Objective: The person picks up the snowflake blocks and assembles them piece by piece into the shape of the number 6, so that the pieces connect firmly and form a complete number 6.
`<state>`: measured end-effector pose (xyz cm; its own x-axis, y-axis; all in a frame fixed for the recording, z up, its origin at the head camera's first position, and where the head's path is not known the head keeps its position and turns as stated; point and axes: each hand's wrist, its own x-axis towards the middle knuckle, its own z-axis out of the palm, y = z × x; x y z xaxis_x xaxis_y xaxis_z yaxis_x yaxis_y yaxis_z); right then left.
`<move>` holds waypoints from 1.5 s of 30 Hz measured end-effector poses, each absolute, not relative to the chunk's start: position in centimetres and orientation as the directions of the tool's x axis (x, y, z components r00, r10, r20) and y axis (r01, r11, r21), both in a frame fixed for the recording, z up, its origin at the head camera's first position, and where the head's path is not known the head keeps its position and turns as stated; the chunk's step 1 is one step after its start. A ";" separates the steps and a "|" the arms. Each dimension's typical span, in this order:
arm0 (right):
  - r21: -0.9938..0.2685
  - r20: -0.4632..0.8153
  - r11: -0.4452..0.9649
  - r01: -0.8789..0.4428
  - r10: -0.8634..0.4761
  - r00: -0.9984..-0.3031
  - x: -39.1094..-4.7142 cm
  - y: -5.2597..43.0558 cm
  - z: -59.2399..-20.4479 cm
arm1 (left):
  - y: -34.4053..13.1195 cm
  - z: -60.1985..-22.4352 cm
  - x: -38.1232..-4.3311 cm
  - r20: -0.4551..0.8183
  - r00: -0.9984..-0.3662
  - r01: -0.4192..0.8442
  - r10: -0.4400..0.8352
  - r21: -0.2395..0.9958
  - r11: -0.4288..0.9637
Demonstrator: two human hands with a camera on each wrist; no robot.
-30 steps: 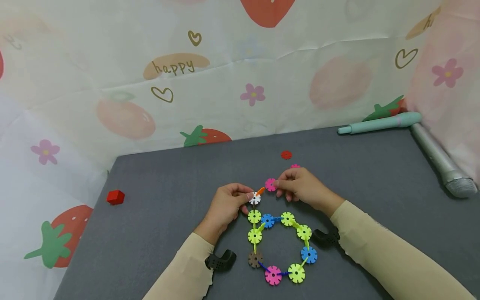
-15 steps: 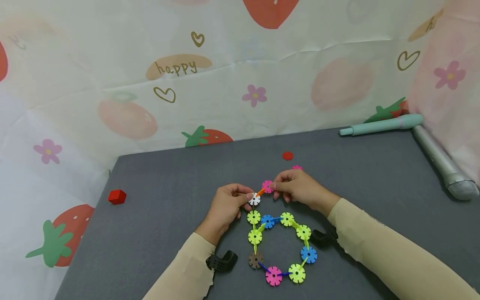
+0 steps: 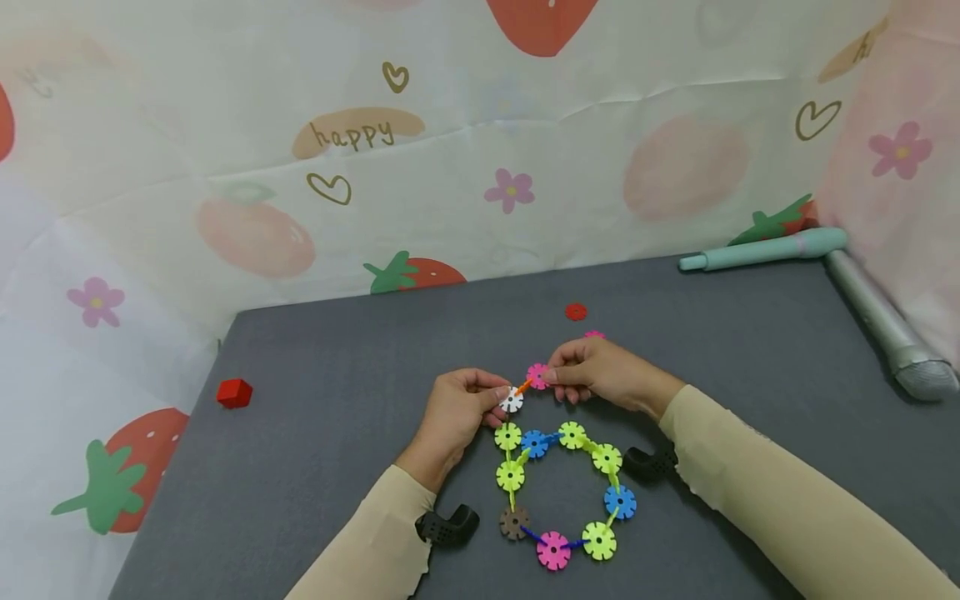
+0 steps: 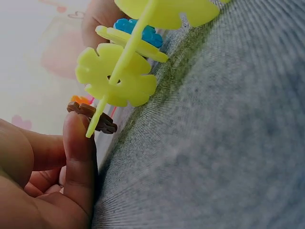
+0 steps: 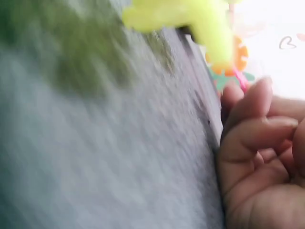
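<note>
Notched plastic snowflake discs are slotted into a ring on the table; lime discs (image 3: pixel 510 476), blue discs (image 3: pixel 619 502), a pink disc (image 3: pixel 553 551) and a brown disc (image 3: pixel 514 523) make it up. From its upper left corner a short chain runs to a white disc (image 3: pixel 512 400), which my left hand (image 3: pixel 453 421) pinches between thumb and fingers. An orange disc (image 3: pixel 523 387), seen edge-on, links the white one to another pink disc (image 3: pixel 537 376). My right hand (image 3: pixel 611 373) pinches that pink disc. Close up, a brown disc (image 4: pixel 106 125) shows at my left thumb.
Behind my right hand lie a red disc (image 3: pixel 576 311) and a partly hidden pink disc (image 3: pixel 594 334). A red block (image 3: pixel 234 393) sits at the left. Far right are a mint-green stick-shaped object (image 3: pixel 765 250) and a silver microphone (image 3: pixel 888 317). Printed cloth (image 3: pixel 450 217) hangs behind the grey table (image 3: pixel 337 350).
My right hand has come left and slightly down, bringing the pink disc from apart to meeting the orange disc. The ring's lower part has shifted slightly right. My left hand keeps its hold.
</note>
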<state>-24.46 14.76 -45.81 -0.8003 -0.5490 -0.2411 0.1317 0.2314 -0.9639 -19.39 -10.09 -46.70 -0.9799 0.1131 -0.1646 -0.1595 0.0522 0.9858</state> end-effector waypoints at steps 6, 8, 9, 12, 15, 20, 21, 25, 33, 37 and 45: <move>-0.961 -0.250 0.257 0.105 -0.636 -0.730 -25.1 15.5 -45.7 | -9.9 -46.7 -19.4 -0.164 -0.979 -0.158 0.117 0.986 0.061; -0.957 -0.262 0.270 0.105 -0.650 -0.714 -25.2 15.5 -45.6 | -9.9 -46.6 -19.3 -0.162 -0.979 -0.155 0.121 0.986 0.067; -0.955 -0.267 0.276 0.105 -0.654 -0.708 -25.3 15.5 -45.6 | -9.9 -46.6 -19.3 -0.159 -0.980 -0.152 0.122 0.986 0.071; -0.956 -0.272 0.269 0.121 -0.647 -0.712 -25.3 15.4 -45.5 | -9.9 -46.7 -19.4 -0.152 -0.981 -0.143 0.122 0.986 0.081; -0.964 -0.258 0.220 0.151 -0.619 -0.742 -25.1 15.2 -45.8 | -10.0 -46.8 -19.5 -0.155 -0.980 -0.145 0.125 0.986 0.085; -0.975 -0.221 0.143 0.169 -0.565 -0.795 -24.7 15.0 -46.4 | -10.4 -47.0 -19.5 -0.141 -0.979 -0.120 0.149 0.983 0.141; -0.977 -0.215 0.128 0.173 -0.557 -0.802 -24.6 15.1 -46.5 | -10.5 -46.9 -19.5 -0.132 -0.979 -0.107 0.154 0.981 0.162; -0.984 -0.172 0.054 0.170 -0.546 -0.820 -24.2 16.2 -46.8 | -10.8 -46.6 -19.5 -0.103 -0.979 -0.056 0.174 0.965 0.258; -0.994 -0.027 -0.085 0.071 -0.437 -0.899 -23.9 18.3 -46.3 | -11.2 -46.0 -19.4 -0.011 -0.987 0.063 0.160 0.893 0.446; -0.991 0.034 -0.130 0.011 -0.339 -0.940 -24.0 18.8 -46.1 | -11.1 -46.0 -19.5 0.056 -0.988 0.122 0.147 0.861 0.494; -0.987 0.091 0.110 -0.115 -0.202 -0.975 -24.2 19.5 -46.0 | -11.3 -46.7 -19.6 0.127 -0.969 0.204 0.210 0.891 0.405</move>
<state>-24.24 19.47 -45.99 -0.9752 -0.2017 0.0911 -0.1150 0.1099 -0.9873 -19.58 -11.33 -46.65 -0.9695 0.2099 0.1269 0.2044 0.4052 0.8911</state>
